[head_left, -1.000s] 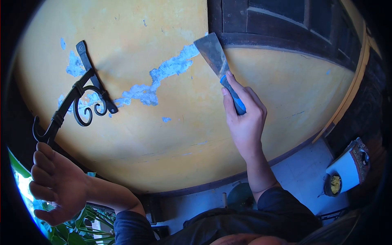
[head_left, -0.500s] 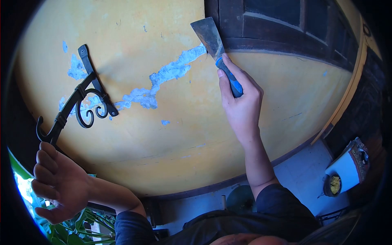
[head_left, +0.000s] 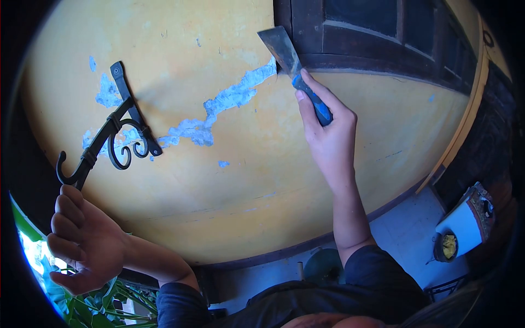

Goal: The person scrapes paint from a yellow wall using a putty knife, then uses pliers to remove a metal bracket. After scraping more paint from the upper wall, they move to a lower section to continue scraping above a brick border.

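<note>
My right hand (head_left: pixel 333 131) grips the blue and black handle of a putty knife (head_left: pixel 280 46), thumb and forefinger along its neck. The worn metal blade points up and left, over the edge between the yellow wall (head_left: pixel 235 175) and a dark wooden frame (head_left: pixel 314 60). Just below the blade ends a long bare patch (head_left: pixel 232 97) of grey-blue plaster where paint has come off. At the lower left, my left hand (head_left: pixel 95 246) is raised with palm showing, fingers loosely bent and thumb apart, holding nothing. Its fingertips overlap the lower end of a black iron bracket (head_left: pixel 98 142).
The bracket juts from the wall on the left, with smaller peeled spots (head_left: pixel 108 92) around it. Green leaves (head_left: pixel 90 311) fill the lower left corner. At the right, a pot with yellowish contents (head_left: pixel 449 247) is beside a white block-like object (head_left: pixel 465 227).
The putty knife's handle has swung slightly right, so the blade slants a little more. The left hand and bracket sit slightly further right in view.
</note>
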`<state>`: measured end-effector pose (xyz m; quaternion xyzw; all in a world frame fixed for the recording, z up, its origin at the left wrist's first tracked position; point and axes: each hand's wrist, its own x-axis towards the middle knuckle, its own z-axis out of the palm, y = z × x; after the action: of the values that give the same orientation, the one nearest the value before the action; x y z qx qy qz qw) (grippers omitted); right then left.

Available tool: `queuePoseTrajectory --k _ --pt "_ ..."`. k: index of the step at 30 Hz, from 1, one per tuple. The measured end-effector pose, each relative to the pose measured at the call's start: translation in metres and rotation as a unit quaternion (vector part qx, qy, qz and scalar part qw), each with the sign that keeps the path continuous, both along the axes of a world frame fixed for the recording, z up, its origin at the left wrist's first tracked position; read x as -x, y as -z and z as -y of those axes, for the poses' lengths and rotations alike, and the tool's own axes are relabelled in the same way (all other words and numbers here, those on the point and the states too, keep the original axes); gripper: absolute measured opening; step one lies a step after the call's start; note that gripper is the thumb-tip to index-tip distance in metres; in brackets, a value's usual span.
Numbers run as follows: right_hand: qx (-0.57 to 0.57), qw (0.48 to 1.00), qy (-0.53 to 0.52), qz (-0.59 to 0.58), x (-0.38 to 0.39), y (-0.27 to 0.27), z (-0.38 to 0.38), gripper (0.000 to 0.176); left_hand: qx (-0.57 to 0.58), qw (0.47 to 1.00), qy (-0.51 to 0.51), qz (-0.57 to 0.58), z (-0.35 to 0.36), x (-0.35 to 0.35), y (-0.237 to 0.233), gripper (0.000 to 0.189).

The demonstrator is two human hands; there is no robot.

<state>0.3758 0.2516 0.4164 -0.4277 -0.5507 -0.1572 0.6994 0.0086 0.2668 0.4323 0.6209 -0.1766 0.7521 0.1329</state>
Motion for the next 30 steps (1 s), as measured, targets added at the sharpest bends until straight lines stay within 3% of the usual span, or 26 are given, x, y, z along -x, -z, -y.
queuePoseTrajectory --k 3,7,9,11,14,17,22,25,30 --pt "-0.004 0.997 -0.066 -0.026 -0.008 0.026 -0.005 0.032 -0.008 1.0 0.0 -0.001 0.0 -0.001 0.0 0.046" --pt "0.031 0.987 -0.134 -0.088 -0.019 0.002 -0.014 0.033 -0.038 0.997 0.065 -0.036 0.001 -0.008 -0.002 0.044" --pt "0.07 0.981 -0.144 -0.107 -0.024 -0.02 -0.007 0.033 -0.018 0.999 0.026 0.007 0.003 -0.013 -0.003 0.046" --pt "0.053 0.985 -0.15 -0.062 -0.036 -0.02 -0.008 0.033 -0.009 0.999 0.008 0.032 0.003 -0.015 -0.003 0.048" --pt "0.117 0.982 -0.134 -0.055 -0.036 -0.002 0.009 0.033 -0.021 0.999 0.022 0.04 0.0 -0.018 -0.003 0.049" --pt "0.066 0.985 -0.154 -0.046 -0.039 -0.008 -0.001 0.033 -0.029 0.998 0.044 0.033 0.001 -0.017 -0.003 0.049" --pt "0.066 0.988 -0.139 -0.031 -0.039 -0.04 0.0 0.034 -0.025 0.998 0.046 0.017 0.003 -0.017 -0.006 0.048" --pt "0.004 0.995 -0.102 0.0 -0.032 -0.006 -0.006 0.034 -0.015 0.999 0.039 0.019 0.005 -0.017 -0.005 0.048" --pt "0.033 0.997 0.029 0.06 -0.011 0.059 0.012 0.042 -0.009 0.999 0.039 0.007 0.007 -0.015 -0.005 0.046"
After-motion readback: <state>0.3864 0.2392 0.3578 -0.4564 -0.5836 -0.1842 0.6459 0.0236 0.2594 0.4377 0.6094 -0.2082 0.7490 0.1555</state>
